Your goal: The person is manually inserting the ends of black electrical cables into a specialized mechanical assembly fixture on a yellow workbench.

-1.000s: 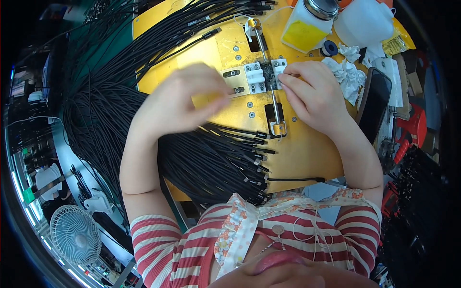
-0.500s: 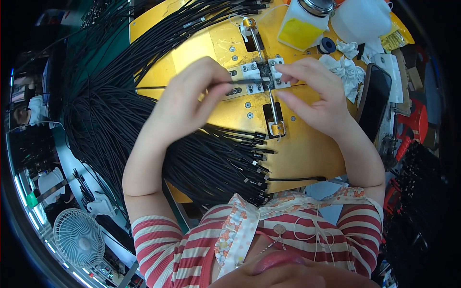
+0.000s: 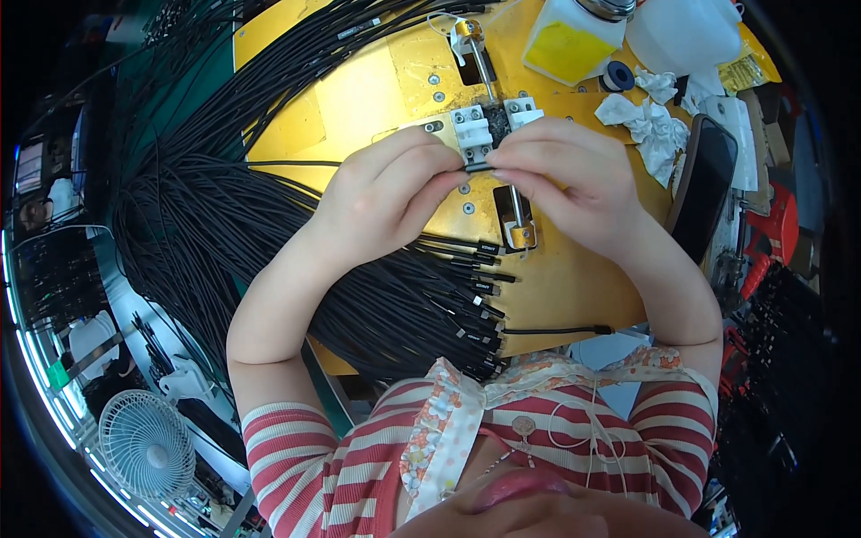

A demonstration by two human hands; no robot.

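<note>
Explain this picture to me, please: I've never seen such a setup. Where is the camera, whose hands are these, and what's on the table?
There is no robot: these are a person's bare hands. A wide fisheye camera on the person's head looks down, so straight edges bend near the rim. The left hand and right hand pinch a short black piece, apparently a cable end, between them. Beside it, white blocks sit on a yellow board. Many black cables spread over the left; a jar, crumpled tissues and a phone lie right.
</note>
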